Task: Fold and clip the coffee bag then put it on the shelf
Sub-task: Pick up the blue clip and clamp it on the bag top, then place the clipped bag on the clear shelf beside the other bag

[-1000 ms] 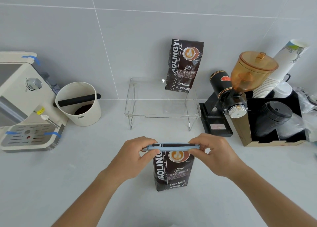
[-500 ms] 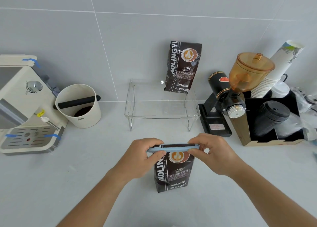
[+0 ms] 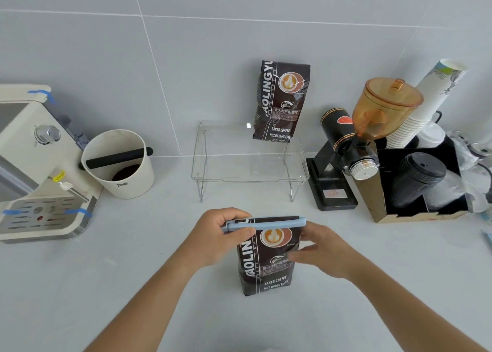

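1. Countertop [image 3: 133,285], pale grey, fills the lower frame, with a tiled wall behind it.
2. A dark coffee bag [image 3: 266,261] stands upright at lower centre, its folded top closed by a light blue clip [image 3: 266,223].
3. The left hand [image 3: 215,237] pinches the clip's left end, thumb in front and fingers behind.
4. The right hand [image 3: 322,250] is at the bag's right edge with fingers loosely curled; motion blur makes it unclear whether it grips the bag.
5. A clear acrylic shelf [image 3: 250,176] stands behind at centre, holding a second coffee bag [image 3: 282,100] that leans on the wall.
6. An espresso machine [image 3: 40,170] and a white knock box [image 3: 119,165] sit at left.
7. A grinder [image 3: 356,144] and stacked cups [image 3: 426,107] are at right.
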